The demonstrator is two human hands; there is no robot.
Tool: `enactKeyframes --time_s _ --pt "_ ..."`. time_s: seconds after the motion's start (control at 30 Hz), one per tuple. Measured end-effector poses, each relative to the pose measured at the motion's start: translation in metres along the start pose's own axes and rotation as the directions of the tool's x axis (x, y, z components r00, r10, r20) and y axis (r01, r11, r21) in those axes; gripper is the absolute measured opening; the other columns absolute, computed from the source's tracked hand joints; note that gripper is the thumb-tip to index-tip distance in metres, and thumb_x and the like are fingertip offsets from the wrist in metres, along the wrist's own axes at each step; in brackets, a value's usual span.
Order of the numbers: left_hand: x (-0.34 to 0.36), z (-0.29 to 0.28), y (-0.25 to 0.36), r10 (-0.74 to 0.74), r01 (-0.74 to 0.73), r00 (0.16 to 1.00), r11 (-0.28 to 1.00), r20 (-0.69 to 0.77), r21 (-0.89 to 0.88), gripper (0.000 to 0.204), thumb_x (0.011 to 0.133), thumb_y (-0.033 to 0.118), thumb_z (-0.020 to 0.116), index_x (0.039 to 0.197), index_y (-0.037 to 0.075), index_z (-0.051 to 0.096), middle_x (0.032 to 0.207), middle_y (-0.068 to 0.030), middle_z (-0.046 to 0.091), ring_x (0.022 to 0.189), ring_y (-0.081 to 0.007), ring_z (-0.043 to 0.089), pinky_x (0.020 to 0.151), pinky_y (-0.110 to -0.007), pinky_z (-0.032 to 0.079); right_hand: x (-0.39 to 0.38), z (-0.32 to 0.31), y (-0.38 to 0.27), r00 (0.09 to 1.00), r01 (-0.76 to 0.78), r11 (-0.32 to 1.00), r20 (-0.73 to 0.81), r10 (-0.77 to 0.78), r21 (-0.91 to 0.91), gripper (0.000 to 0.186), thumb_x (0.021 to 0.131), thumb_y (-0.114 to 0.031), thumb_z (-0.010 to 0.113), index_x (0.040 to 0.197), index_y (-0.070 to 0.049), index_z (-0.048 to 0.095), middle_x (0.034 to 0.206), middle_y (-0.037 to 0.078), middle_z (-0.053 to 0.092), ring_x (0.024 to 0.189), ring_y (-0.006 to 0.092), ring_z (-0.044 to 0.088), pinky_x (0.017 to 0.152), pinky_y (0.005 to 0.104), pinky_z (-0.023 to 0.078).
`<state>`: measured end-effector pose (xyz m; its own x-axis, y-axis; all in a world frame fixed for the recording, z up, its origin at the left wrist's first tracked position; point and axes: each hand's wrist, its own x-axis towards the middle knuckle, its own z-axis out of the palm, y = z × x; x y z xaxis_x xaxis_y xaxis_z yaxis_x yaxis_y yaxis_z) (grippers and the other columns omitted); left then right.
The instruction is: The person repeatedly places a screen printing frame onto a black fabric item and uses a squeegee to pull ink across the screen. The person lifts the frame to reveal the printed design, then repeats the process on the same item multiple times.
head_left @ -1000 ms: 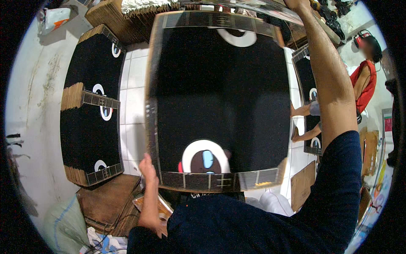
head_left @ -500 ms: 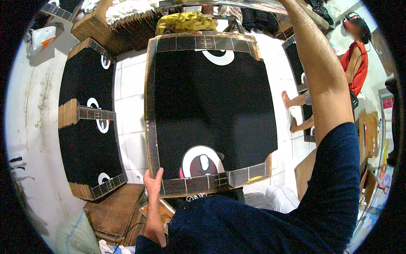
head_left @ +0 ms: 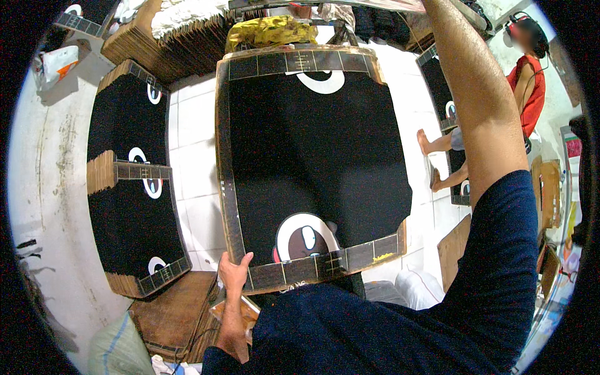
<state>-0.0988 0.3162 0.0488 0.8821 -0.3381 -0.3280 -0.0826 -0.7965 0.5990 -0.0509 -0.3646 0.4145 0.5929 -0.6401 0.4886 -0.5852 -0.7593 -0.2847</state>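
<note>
A wooden board (head_left: pixel 387 245) with black fabric (head_left: pixel 300 144) stretched over it lies in front of me. White and brown eye-shaped prints (head_left: pixel 306 240) show near its close and far ends, and dark ruled strips run along both ends. My left hand (head_left: pixel 234 274) grips the board's near-left corner, thumb on top and the other fingers mostly hidden beneath. My right arm reaches far forward over the right side, and its hand is beyond the upper edge of the picture.
Stacked boards with black printed fabric (head_left: pixel 128 209) stand on the left. Brown boards (head_left: pixel 169 306) lie near my left arm. A yellow cloth (head_left: pixel 272 32) sits past the far end. On the right, a person in a red top (head_left: pixel 532 94) sits beside more black boards (head_left: pixel 434 81). White sacks (head_left: pixel 419 287) are close by.
My left hand and the board's near end have shifted slightly to the right in view. The left hand keeps its grip on the corner. My right arm stays stretched forward.
</note>
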Motion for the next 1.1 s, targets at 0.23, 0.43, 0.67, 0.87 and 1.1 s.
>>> enactKeyframes --time_s 0.23,0.43,0.67,0.87,1.1 --pt "0.003 0.014 -0.008 -0.064 0.072 0.994 0.994 -0.092 0.087 0.072 0.068 0.041 0.096 0.112 -0.002 0.057 0.098 -0.0227 0.071 0.093 -0.042 0.069 0.084 -0.049 0.052 0.014 -0.003 0.0 1.0 0.008 1.0 -0.024 -0.008 0.005 0.048 0.084 -0.055 0.066 0.096 -0.011 0.081 0.088 0.018 0.076 0.084 0.0274 0.072 0.08 0.0412 0.055" --pt "0.009 0.027 -0.023 -0.105 0.106 0.994 0.992 -0.025 0.063 0.08 0.068 0.044 0.095 0.121 -0.001 0.054 0.13 -0.0256 0.057 0.119 -0.0418 0.056 0.099 -0.047 0.047 0.0 -0.01 -0.008 0.997 -0.008 1.0 -0.075 0.007 -0.013 0.048 0.082 -0.055 0.065 0.102 -0.014 0.08 0.098 0.018 0.076 0.096 0.0353 0.073 0.084 0.0445 0.056" --pt "0.095 0.025 0.155 0.34 -0.364 0.917 0.927 -0.21 -0.089 0.09 0.085 0.046 0.083 0.148 -0.005 0.044 0.145 -0.0301 0.051 0.135 -0.0437 0.05 0.114 -0.051 0.04 -0.073 0.034 0.019 0.986 0.085 0.987 -0.129 -0.103 -0.135 0.055 0.089 -0.063 0.062 0.114 -0.016 0.077 0.112 0.017 0.074 0.101 0.0369 0.073 0.086 0.0479 0.059" --pt "0.18 0.053 0.353 0.232 0.184 0.962 -0.167 0.143 -0.969 0.071 0.103 0.058 0.051 0.151 0.006 0.043 0.152 -0.0146 0.048 0.138 -0.0328 0.047 0.116 -0.055 0.036 -0.21 0.11 0.054 0.953 0.22 0.975 -0.219 -0.211 0.018 0.032 0.084 -0.04 0.077 0.087 -0.008 0.068 0.086 0.012 0.065 0.079 0.0339 0.066 0.068 0.0475 0.052" --pt "0.192 0.127 0.269 -0.253 0.529 0.798 -0.144 0.548 -0.836 0.067 0.1 0.055 0.054 0.143 0.003 0.05 0.144 -0.0198 0.052 0.132 -0.0332 0.053 0.114 -0.05 0.041 -0.31 0.197 0.093 0.948 0.214 0.969 0.213 -0.236 0.124 0.032 0.087 -0.038 0.077 0.098 -0.009 0.066 0.093 0.009 0.065 0.096 0.0309 0.064 0.087 0.046 0.045"
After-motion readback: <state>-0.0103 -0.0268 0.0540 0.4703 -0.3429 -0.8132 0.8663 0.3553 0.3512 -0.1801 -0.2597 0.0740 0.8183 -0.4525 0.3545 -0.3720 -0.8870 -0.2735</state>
